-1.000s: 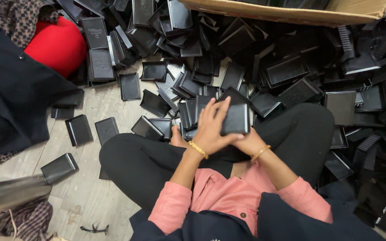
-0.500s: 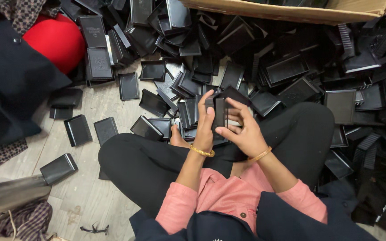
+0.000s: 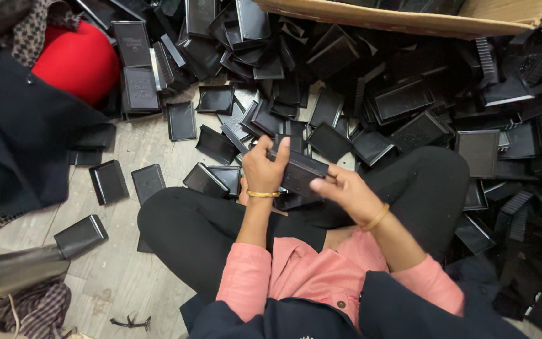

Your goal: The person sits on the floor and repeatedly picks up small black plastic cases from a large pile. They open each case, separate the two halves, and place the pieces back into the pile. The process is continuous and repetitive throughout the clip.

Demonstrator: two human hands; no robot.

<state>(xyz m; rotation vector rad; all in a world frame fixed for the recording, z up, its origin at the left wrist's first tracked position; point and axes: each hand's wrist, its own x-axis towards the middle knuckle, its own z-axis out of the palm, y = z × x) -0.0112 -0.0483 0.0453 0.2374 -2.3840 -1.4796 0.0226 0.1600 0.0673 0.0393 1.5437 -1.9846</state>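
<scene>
We observe a seated person, cross-legged on a pale wood-plank floor (image 3: 114, 276), working over the lap with both hands. The left hand (image 3: 262, 168) is closed around the near end of a flat rectangular black plastic case (image 3: 300, 171), thumb on one face and fingers wrapped behind it. The right hand (image 3: 341, 190) pinches the lower right edge of the same case between thumb and fingertips. We judge that the two-handed grip steadies the case while it is pressed together or checked; which of the two we cannot tell.

The case sits between the hands, touching both, tilted with its long side running down to the right, raised just above the black-trousered knees (image 3: 421, 182) and clear of the floor.

Ahead and to the right we note a large loose heap of black plastic trays and lids (image 3: 403, 100), lying at all angles, within reach of either hand. A few single black trays (image 3: 109, 181) lie apart on the floor to the left. An open brown cardboard box (image 3: 409, 16) stands beyond the heap. A round red cushion (image 3: 73, 63) and dark folded cloth (image 3: 20, 138) lie at far left.

Each wrist carries a thin gold bangle (image 3: 263, 194).
</scene>
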